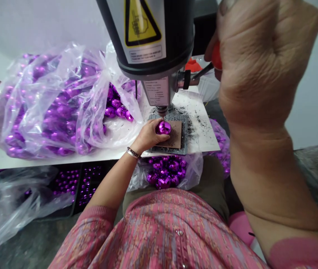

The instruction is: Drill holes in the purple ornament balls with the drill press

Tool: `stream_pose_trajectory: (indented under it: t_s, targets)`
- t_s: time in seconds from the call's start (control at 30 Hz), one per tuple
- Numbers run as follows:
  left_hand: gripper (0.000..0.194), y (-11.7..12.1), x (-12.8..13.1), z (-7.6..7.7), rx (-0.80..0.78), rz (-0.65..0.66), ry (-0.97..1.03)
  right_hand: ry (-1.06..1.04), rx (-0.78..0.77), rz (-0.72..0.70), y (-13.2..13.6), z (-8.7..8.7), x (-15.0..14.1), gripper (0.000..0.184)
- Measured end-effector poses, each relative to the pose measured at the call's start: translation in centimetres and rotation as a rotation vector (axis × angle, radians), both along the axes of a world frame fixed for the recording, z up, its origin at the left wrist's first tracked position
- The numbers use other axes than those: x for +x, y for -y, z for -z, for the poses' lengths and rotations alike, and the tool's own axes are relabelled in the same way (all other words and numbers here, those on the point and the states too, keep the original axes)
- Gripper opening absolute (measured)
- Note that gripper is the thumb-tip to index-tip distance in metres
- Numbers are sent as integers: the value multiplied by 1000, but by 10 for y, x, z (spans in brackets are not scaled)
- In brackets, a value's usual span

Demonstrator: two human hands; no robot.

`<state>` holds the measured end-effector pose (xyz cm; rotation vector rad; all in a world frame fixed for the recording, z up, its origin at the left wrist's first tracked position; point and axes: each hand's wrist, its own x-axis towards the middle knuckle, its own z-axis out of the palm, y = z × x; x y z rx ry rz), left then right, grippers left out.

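"What is the left hand [147,135] doing?"

"It is holding a purple mirrored ball [163,127], with the fingers curling over its side, and keeping it on a square of brown cardboard [175,135]. The cardboard is lying on a grey perforated plate [185,130], and the plate is sitting on a white counter [200,123]."

"And what is standing over the ball?"

"A drill press [147,41] with a yellow warning label [140,22] is towering over it. Its chuck [162,110] is hanging just above the ball, but I can't tell whether a bit is touching it."

"Where is the right hand [262,63]?"

"It is raised close to the camera, closing in a fist around an orange lever handle [216,56]. A dark shaft [202,71] is linking that handle to the side of the press, and the hand is hiding much of the handle."

"What is lying around them?"

"Dark dust [194,125] is lying scattered over the counter beside the plate. A large clear plastic bag [49,101] full of purple balls is slumping across the counter's left side, and a second bag [164,173] of them is sitting in the person's lap. Lower left, a dark tray [77,183] is holding rows of smaller purple balls. A metal bracelet [133,152] is circling the left wrist, and a pink sleeve [97,218] is covering that forearm near the elbow."
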<state>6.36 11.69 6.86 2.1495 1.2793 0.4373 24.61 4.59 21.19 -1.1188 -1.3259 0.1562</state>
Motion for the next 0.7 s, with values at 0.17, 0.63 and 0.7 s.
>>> stream_pose_trajectory:
  t_s: [0.17,0.63,0.7]
  targets:
    - [64,-7,1,-1,-12,46,-34,65,-72,52,10,12,-6,68]
    - [73,-7,9,16,-95,34,98,228,3,203,22,20,0,32]
    - [72,-7,9,16,-77,34,88,376,114,243,26,33,1,30]
